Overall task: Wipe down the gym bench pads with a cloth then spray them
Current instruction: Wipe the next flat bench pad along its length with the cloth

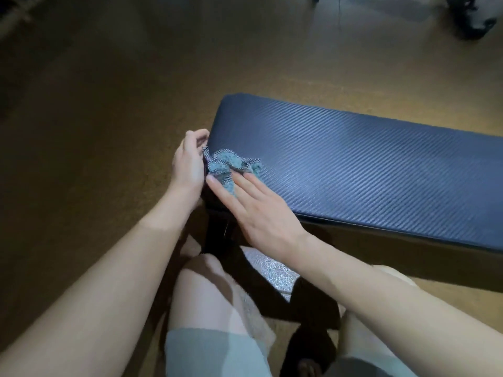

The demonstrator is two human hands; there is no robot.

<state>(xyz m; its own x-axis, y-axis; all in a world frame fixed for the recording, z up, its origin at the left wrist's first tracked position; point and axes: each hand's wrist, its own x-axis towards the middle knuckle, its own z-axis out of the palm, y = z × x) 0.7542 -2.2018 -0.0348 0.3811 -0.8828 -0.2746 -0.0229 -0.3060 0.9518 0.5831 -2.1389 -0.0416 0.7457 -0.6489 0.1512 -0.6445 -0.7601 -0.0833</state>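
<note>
A dark blue ribbed bench pad [353,164] runs from the centre to the right edge. On its near left corner lies a crumpled grey-blue cloth [226,165]. My right hand [258,208] presses on the cloth with straight fingers laid flat across it. My left hand [190,164] is at the pad's left end, its fingers curled and pinching the cloth's left edge. No spray bottle is in view.
The bench's black frame and foot [307,317] stand below the pad, between my bare knees [206,295]. Brown speckled floor [95,118] spreads to the left and behind. Dark equipment [468,17] sits at the top right corner.
</note>
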